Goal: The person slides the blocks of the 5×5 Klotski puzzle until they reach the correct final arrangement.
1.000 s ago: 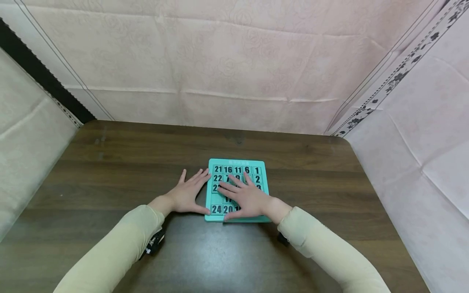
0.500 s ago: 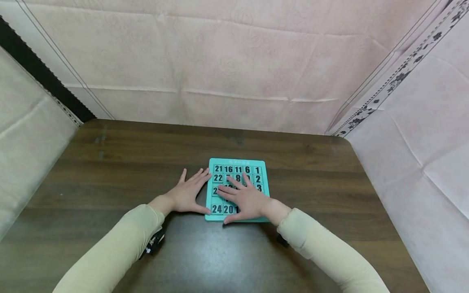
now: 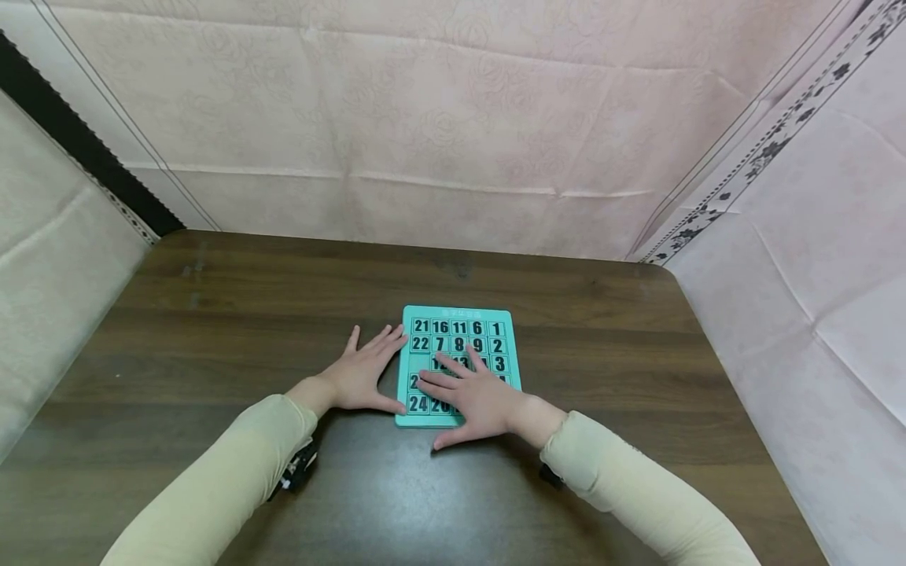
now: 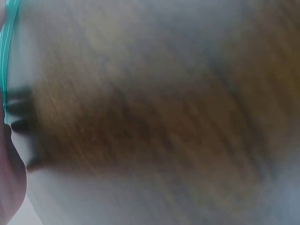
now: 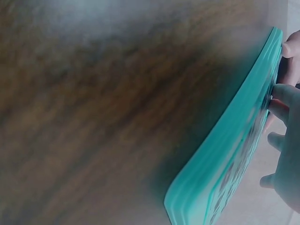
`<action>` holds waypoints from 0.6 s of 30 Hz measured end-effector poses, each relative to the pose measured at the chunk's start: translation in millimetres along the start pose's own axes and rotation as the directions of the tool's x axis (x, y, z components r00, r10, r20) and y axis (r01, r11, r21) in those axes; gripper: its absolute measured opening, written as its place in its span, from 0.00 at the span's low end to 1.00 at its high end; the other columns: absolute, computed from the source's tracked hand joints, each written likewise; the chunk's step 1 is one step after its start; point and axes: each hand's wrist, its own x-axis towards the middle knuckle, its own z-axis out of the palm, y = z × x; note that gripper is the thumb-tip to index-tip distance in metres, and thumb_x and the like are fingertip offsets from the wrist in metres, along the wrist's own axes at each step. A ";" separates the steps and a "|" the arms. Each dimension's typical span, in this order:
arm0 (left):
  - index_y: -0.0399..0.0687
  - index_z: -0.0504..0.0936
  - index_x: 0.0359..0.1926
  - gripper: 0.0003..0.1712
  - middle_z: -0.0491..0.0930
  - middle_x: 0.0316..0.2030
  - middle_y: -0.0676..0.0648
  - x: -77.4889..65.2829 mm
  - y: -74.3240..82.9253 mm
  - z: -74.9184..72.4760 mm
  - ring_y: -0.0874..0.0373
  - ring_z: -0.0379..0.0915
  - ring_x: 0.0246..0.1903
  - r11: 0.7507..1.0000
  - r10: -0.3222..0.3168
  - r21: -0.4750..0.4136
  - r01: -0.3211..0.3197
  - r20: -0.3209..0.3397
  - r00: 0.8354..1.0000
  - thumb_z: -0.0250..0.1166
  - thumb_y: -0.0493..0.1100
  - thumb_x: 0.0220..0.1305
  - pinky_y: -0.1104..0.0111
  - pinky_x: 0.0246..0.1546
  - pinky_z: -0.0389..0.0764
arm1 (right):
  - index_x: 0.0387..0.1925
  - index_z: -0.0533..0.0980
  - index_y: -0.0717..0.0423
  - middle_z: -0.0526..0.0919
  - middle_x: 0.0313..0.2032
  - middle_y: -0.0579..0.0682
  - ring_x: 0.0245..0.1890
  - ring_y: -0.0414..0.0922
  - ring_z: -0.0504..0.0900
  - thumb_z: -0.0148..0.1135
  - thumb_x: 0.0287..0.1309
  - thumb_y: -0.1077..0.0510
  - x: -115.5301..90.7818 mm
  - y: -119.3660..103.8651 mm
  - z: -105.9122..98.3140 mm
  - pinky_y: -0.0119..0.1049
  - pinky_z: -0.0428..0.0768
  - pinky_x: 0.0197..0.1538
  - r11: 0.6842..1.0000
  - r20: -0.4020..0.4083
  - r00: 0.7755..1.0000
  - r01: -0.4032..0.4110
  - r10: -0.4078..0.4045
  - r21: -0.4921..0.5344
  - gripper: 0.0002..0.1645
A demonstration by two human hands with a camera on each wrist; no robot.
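Note:
A teal number slide puzzle [image 3: 458, 313] with black-numbered square tiles lies flat on the wooden table. Its top row reads 21, 16, 11, 6, 1. My left hand [image 3: 359, 380] is spread beside it, fingertips and thumb touching its left edge. Over the lower rows lies my right hand [image 3: 487, 402], fingers stretched out and hiding several tiles. Its thumb sits past the near edge. In the right wrist view the puzzle [image 5: 229, 150] appears edge-on, with the right hand's fingers [image 5: 287, 93] at its face. Only a sliver of the puzzle [image 4: 5, 42] shows in the left wrist view.
The brown wooden table [image 3: 283, 291] has rounded far corners. Pale patterned cloth [image 3: 439, 141] hangs behind it, with more cloth on the left and right sides. Dark wrist devices [image 3: 297, 469] show under the sleeves.
My right hand has slid toward me, uncovering the second row, 22, 7, 8, 9, 2. Its thumb has come off the puzzle's near edge. The left hand stays still.

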 end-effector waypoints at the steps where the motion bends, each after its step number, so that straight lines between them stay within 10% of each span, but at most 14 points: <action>1: 0.49 0.45 0.74 0.67 0.38 0.74 0.48 0.1 -0.1 0.1 0.49 0.33 0.74 1.000 -0.003 0.003 0.003 0.002 1.000 0.57 0.81 0.42 0.39 0.65 0.27 | 0.72 0.49 0.40 0.51 0.73 0.39 0.74 0.48 0.42 0.45 0.51 0.21 0.1 0.0 -0.2 0.62 0.39 0.70 1.000 0.001 1.000 0.001 -0.001 -0.003 0.53; 18: 0.50 0.45 0.74 0.67 0.38 0.75 0.49 1.3 -2.0 3.0 0.50 0.32 0.74 1.000 -0.001 0.011 0.001 -0.002 1.000 0.56 0.82 0.42 0.39 0.66 0.27 | 0.73 0.43 0.41 0.42 0.74 0.42 0.75 0.48 0.36 0.43 0.54 0.22 25.3 24.5 -11.7 0.61 0.35 0.70 0.986 0.029 0.988 -0.153 0.151 0.060 0.53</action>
